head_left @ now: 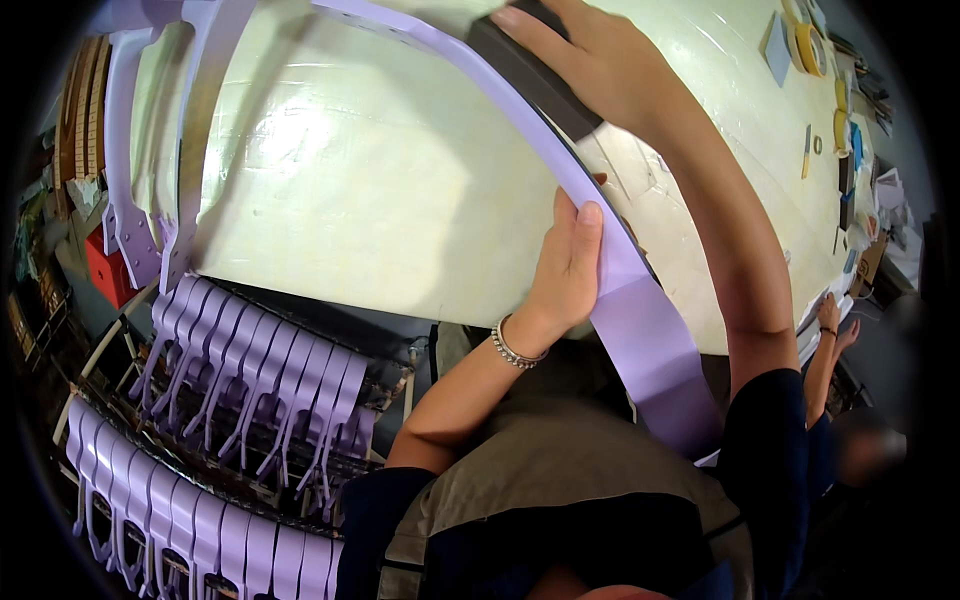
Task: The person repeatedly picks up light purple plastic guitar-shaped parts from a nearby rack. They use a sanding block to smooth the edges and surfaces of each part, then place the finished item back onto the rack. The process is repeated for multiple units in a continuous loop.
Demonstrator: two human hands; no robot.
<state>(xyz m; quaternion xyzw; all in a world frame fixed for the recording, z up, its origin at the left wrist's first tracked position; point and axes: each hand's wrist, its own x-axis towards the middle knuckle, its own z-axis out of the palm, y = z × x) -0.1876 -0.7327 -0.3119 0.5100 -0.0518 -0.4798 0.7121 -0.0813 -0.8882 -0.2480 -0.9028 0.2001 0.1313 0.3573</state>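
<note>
My left hand (567, 262) is closed round a long curved lilac part (560, 160), its thumb lying on the broad face. This part runs from the far edge of the view down toward my body, where it widens into a bent flat panel. In my right hand (625, 75) is a dark grey rectangular block (530, 75), gripped from above. The block lies along the right edge of the lilac part, beyond my left hand. Some of my right fingers are cut off by the top of the view.
A pale, shiny table (370, 190) lies below. At its left stands another lilac frame (190, 130). Racks with rows of lilac parts (270, 370) are at lower left, near a red box (108, 268). Tape rolls (808, 50) and a knife (806, 150) lie right; another person's hands (830, 315) show there.
</note>
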